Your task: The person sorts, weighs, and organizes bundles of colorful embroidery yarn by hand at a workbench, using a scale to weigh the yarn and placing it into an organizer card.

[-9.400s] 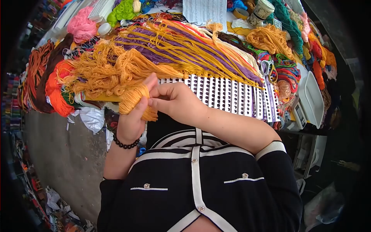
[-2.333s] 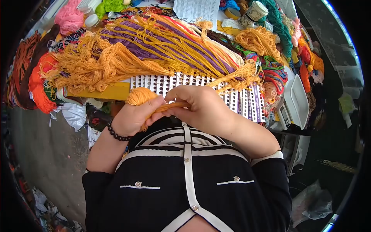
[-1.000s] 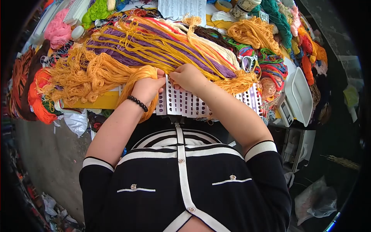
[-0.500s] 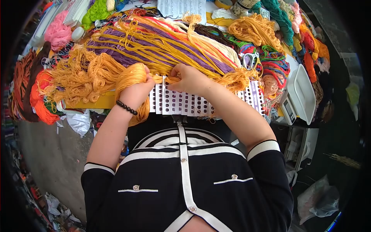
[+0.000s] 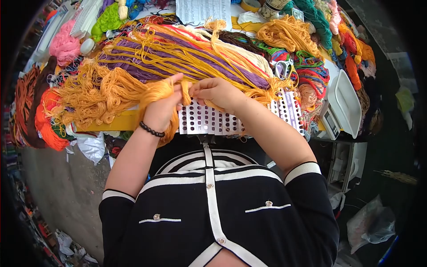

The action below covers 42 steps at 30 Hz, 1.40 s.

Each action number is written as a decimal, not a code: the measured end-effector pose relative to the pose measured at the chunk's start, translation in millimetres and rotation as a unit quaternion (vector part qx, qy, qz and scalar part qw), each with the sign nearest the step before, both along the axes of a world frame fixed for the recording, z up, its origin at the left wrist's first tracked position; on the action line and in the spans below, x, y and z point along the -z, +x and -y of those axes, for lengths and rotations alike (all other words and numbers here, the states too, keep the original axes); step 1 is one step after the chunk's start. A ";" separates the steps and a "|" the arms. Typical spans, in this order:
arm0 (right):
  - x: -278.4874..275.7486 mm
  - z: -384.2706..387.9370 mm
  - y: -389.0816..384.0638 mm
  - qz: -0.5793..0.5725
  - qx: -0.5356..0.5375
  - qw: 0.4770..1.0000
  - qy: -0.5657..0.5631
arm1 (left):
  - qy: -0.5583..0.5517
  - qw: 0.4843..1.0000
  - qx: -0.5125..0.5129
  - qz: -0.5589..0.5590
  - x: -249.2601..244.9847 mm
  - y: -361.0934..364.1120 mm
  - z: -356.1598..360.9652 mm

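Observation:
A thick bundle of orange thread [image 5: 153,94] drapes over my left hand [image 5: 163,111], which is curled round it with the fingertips pointing up and to the right. My right hand [image 5: 220,94] is beside it, thumb and fingers pinched on a strand of the same orange thread. A short loop of thread [image 5: 186,92] runs between the two hands. Under my hands lie overlapping white cards with rows of punched holes [image 5: 202,120] along the table's front edge. Purple and mustard threads [image 5: 178,55] are stretched across the pile just beyond.
Scissors [image 5: 284,69] lie at the right of the pile, and a white scale tray [image 5: 347,104] stands farther right. Loose orange hanks [image 5: 102,91] heap up at the left. A printed sheet [image 5: 203,12], a tape roll [image 5: 250,5] and coloured skeins line the back.
My left hand has turned and shifted slightly right, its fingers lifting. My right hand has moved a little right and now pinches the thread, and a loop stands up between the hands.

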State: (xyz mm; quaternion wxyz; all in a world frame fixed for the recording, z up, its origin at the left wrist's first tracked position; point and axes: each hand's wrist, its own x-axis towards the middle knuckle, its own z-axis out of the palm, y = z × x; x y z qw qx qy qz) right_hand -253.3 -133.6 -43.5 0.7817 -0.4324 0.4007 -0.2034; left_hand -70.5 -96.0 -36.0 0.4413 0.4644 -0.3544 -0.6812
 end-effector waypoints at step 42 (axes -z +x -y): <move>13.3 2.7 3.1 -0.094 0.021 0.968 -0.231 | -0.178 0.909 0.133 0.353 10.7 25.0 0.2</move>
